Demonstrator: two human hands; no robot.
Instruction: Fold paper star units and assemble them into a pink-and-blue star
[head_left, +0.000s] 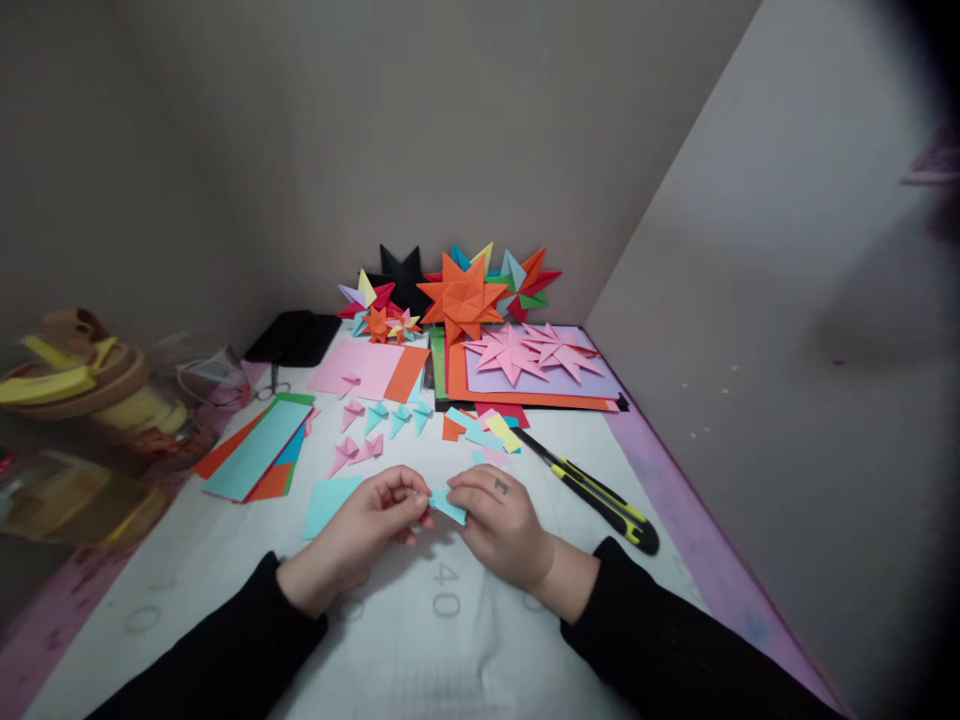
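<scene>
A small folded piece of light blue paper (448,506) is held between my two hands above the white mat (405,620). My left hand (375,520) pinches its left end with thumb and fingertips. On the other side, my right hand (499,520) grips the right part, its fingers curled over the paper. A light blue square (328,503) lies flat beside my left wrist. Beyond my hands stand small folded pink pieces (345,453) and light blue pieces (400,418).
A black and yellow cutter (600,498) lies right of my right hand. Coloured strips (262,450), scissors (274,382) and jars (142,410) are at left. Folded stars (461,297) stand at the back wall, with paper scraps (480,430) nearer.
</scene>
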